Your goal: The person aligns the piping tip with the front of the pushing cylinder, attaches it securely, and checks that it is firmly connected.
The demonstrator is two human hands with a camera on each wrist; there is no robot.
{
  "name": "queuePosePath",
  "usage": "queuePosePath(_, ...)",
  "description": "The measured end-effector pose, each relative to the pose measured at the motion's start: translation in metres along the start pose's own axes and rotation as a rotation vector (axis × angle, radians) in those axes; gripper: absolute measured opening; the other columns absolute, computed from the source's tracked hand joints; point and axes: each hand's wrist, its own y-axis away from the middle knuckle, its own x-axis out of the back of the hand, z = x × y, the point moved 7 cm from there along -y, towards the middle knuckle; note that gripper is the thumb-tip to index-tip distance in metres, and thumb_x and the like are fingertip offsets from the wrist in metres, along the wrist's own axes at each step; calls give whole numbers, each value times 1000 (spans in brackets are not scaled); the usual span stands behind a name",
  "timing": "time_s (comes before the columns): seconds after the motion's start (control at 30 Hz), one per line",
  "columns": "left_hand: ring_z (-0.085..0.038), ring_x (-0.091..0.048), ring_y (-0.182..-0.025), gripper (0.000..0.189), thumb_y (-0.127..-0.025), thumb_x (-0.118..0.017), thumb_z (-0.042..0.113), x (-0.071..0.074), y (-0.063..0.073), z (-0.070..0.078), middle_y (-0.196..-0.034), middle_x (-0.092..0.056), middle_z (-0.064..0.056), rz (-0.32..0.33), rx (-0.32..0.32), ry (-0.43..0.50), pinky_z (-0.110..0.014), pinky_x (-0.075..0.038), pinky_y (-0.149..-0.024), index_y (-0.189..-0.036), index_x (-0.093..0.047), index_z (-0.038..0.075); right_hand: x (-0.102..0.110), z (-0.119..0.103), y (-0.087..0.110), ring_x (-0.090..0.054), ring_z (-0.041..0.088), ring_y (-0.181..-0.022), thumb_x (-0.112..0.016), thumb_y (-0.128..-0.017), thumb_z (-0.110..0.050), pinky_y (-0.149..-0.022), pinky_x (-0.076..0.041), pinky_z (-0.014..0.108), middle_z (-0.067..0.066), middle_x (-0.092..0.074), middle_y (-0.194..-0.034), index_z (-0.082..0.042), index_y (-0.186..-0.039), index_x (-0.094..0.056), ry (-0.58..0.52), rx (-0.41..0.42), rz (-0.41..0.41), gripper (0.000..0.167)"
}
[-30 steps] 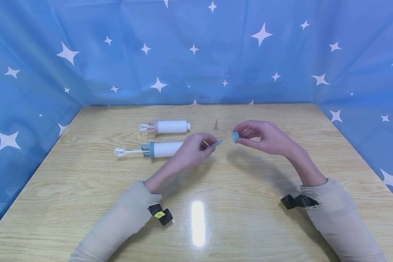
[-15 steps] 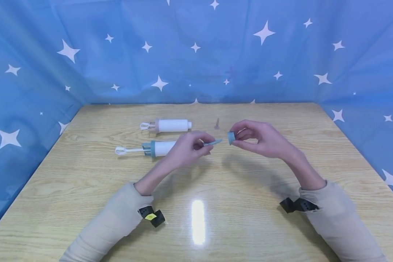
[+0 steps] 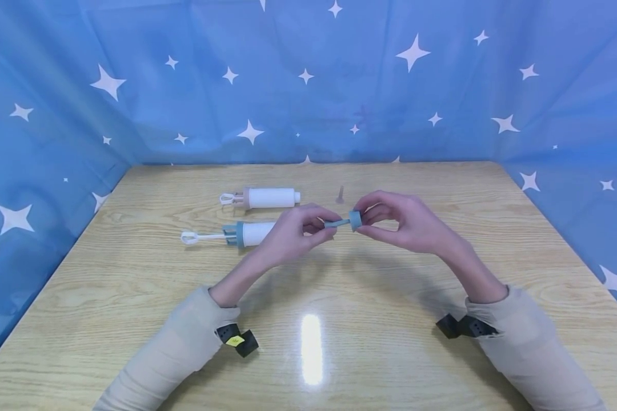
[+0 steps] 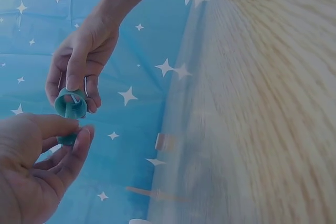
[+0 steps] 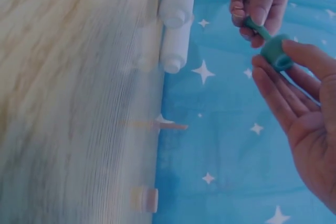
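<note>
"Backdrop: blue starred curtain (image 3: 329,97); tabletop (image 3: 380,342), pale wood. Latest change?"

"Teal rod (image 3: 340,222) and teal cap (image 3: 355,221), apart half a second ago, now appear to meet; likely being fitted, seating unclear."

"Grip?"

"Left hand (image 3: 298,231): pinching teal rod, left of teal cap. Right hand (image 3: 408,222): pinching teal cap, above tabletop."

"Containers?"

"Two, lying left of teal cap: pink-collared white cylinder (image 3: 270,197); teal-collared white cylinder (image 3: 256,233), part hidden; contents unseen."

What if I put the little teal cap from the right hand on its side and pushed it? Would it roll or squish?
The teal cap would probably roll, because it looks round. It likely wouldn't squish easily: it looks unbent even while the right hand pinches it. Being so small, it's probably light.
</note>
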Motion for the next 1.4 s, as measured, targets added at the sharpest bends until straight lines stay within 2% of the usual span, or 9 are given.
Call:
queuePosePath(0.3, -13, -71, -88, 17, -94, -71, 6, 1, 1, 3, -102, -72, -6, 21, 12, 87, -27, -57, -82, -111, -69, 2, -4, -7, -1, -73, 14, -89, -77, -84, 6, -81, -58, 28, 3, -71, -106, -1, -117, -65, -8, 37, 6, 36)
queuePosePath(0.53, -14, -70, -94, 23, -94, -73, 8, 0, 2, 3, -106, -72, -4, 13, 30, 143, -29, -57, -85, -116, -70, 4, -4, -10, -2, -73, 14, -90, -78, -83, 8, -83, -57, 27, 2, -71, -106, -1, -117, -65, -12, 59, 27, 37)
queuePosePath(0.8, -31, -70, -103, 27, -98, -58, -5, 0, 2, 6, -112, -70, -18, -35, 39, 298, -33, -55, -92, -124, -65, -4, -2, -12, -1, -73, 16, -91, -77, -82, 11, -82, -57, 28, 4, -71, -107, 0, -117, -65, -37, 76, 52, 40)
queuePosePath(0.93, -36, -70, -101, 23, -100, -59, -3, 0, 1, 5, -109, -72, -15, -23, 37, 320, -35, -56, -90, -121, -66, -5, -3, -14, -1, -73, 17, -91, -77, -81, 13, -82, -58, 29, 5, -71, -107, 1, -118, -65, -64, 87, 61, 40)
queuePosePath(1.13, -45, -69, -96, 19, -98, -60, -7, 0, 0, 5, -104, -72, -17, 11, -11, 367, -40, -59, -84, -115, -66, -7, -5, -19, -2, -73, 18, -91, -76, -81, 14, -83, -58, 30, 6, -71, -106, 1, -117, -66, -77, 120, 73, 40)
queuePosePath(1.4, -28, -71, -82, 11, -95, -66, -5, 3, 1, 8, -92, -71, -21, 48, -45, 324, -42, -59, -79, -106, -67, -4, -7, -26, -2, -72, 17, -90, -79, -78, 12, -82, -58, 29, 4, -72, -104, -3, -115, -68, -50, 154, 106, 41)
